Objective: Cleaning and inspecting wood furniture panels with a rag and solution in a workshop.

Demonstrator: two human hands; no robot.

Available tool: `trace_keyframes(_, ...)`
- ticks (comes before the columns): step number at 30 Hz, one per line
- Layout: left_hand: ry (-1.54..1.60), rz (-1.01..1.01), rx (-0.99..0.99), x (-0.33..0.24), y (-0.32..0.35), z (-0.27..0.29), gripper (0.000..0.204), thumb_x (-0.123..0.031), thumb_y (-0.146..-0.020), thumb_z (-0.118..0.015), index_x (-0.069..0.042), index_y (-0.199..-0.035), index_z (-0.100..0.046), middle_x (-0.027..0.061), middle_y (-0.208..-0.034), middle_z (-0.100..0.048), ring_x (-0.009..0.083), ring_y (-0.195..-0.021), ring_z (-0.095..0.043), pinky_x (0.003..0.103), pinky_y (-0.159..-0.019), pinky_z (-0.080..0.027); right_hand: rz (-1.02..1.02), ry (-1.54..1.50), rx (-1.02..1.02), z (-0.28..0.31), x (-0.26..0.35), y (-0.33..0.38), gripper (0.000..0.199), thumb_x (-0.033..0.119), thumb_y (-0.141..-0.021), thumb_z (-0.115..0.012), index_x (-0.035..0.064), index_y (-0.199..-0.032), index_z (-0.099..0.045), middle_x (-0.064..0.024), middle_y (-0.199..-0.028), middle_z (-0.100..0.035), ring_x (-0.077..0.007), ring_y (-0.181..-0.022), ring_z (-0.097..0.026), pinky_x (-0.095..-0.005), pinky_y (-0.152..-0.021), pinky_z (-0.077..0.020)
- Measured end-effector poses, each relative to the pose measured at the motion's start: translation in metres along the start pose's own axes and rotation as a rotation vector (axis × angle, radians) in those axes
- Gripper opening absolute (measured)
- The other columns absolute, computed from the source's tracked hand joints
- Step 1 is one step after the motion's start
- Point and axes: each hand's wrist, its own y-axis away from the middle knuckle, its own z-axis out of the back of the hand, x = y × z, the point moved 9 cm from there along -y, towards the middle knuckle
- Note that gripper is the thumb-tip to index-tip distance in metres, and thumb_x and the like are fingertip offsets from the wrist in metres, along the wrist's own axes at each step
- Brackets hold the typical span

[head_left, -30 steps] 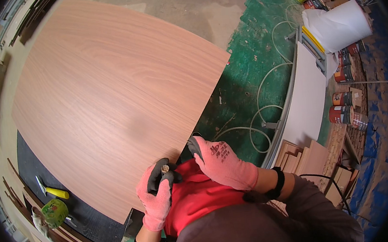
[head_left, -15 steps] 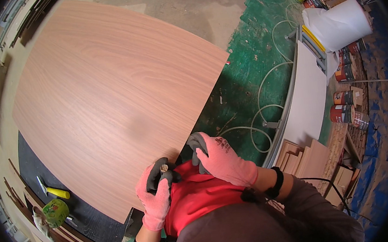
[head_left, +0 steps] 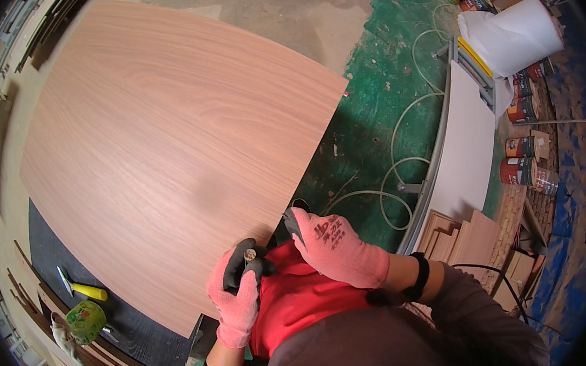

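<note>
A pink glove with dark grey fingers covers my left hand [head_left: 235,298], closed round a small round piece [head_left: 250,255] with a tan, mottled end. My right hand [head_left: 338,246], gloved the same way, is closed beside the panel's near right corner, its back turned up. Whatever its curled fingers may hold is hidden. Both hands are in front of my red apron [head_left: 292,289]. Beyond them spreads a large wood-grain panel [head_left: 169,138], its near edge close to the left hand.
Left of the panel, a yellow-handled tool [head_left: 88,291] and a green tape roll [head_left: 85,322] rest on a dark board [head_left: 146,338]. On the right are a pale hose [head_left: 394,166] on the green floor, a white panel [head_left: 462,145], a white wrap roll [head_left: 518,34] and several cans [head_left: 518,171].
My right hand has turned so more of its back shows and its dark fingers are more hidden. The left hand keeps its grip, nearly still.
</note>
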Motion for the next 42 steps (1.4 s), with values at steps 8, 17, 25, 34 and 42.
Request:
trace_keyframes(8, 0.033, 0.057, -0.005, 0.006, 0.001, 0.002, 0.03, 0.001, -0.075, -0.05, 0.007, -0.104, -0.057, 0.0098, -0.087, -0.061, 0.0128, -0.075, -0.057, 0.024, -0.07, -0.045, -0.085, -0.075, -0.01, 0.003, -0.011, -0.005, 0.033, 0.014, -0.082, -0.053, -0.0046, -0.108, -0.043, -0.0188, -0.076, -0.059, -0.0316, -0.07, -0.06, -0.037, -0.061, -0.0473)
trace_keyframes(17, 0.095, 0.069, -0.01, 0.01, 0.001, 0.001, 0.031, 0.003, -0.075, -0.049, 0.007, -0.104, -0.056, 0.0106, -0.088, -0.061, 0.0143, -0.073, -0.059, 0.024, -0.07, -0.046, -0.038, -0.098, 0.072, 0.002, 0.0, 0.002, 0.031, 0.013, -0.083, -0.052, -0.004, -0.107, -0.043, -0.0184, -0.073, -0.058, -0.0316, -0.068, -0.059, -0.0378, -0.06, -0.0464)
trace_keyframes(25, 0.072, 0.073, 0.002, 0.003, 0.0, -0.002, 0.03, 0.003, -0.076, -0.049, 0.008, -0.105, -0.055, 0.012, -0.089, -0.06, 0.0167, -0.069, -0.062, 0.025, -0.067, -0.047, -0.102, -0.089, 0.024, 0.008, -0.011, -0.005, 0.029, 0.013, -0.083, -0.052, -0.0025, -0.105, -0.044, -0.0183, -0.069, -0.057, -0.0314, -0.066, -0.059, -0.0379, -0.059, -0.046)
trace_keyframes(34, 0.108, 0.081, 0.013, 0.005, 0.001, -0.002, 0.03, 0.003, -0.077, -0.048, 0.008, -0.106, -0.054, 0.0122, -0.089, -0.06, 0.0168, -0.069, -0.061, 0.025, -0.066, -0.047, -0.381, -1.218, 0.245, -0.017, -0.026, 0.005, 0.022, 0.015, -0.093, -0.036, -0.0004, -0.105, -0.045, -0.0125, -0.072, -0.06, -0.017, -0.046, -0.056, -0.0248, -0.038, -0.0411)
trace_keyframes(42, 0.126, 0.152, -0.01, 0.015, 0.002, -0.001, 0.031, 0.0, -0.076, -0.048, 0.008, -0.105, -0.055, 0.0121, -0.089, -0.061, 0.0163, -0.07, -0.061, 0.026, -0.069, -0.047, -0.399, -1.453, 0.244, -0.029, -0.028, 0.001, 0.027, 0.025, -0.095, -0.036, 0.0015, -0.101, -0.045, -0.0115, -0.069, -0.058, -0.0148, -0.041, -0.053, -0.0221, -0.032, -0.0367)
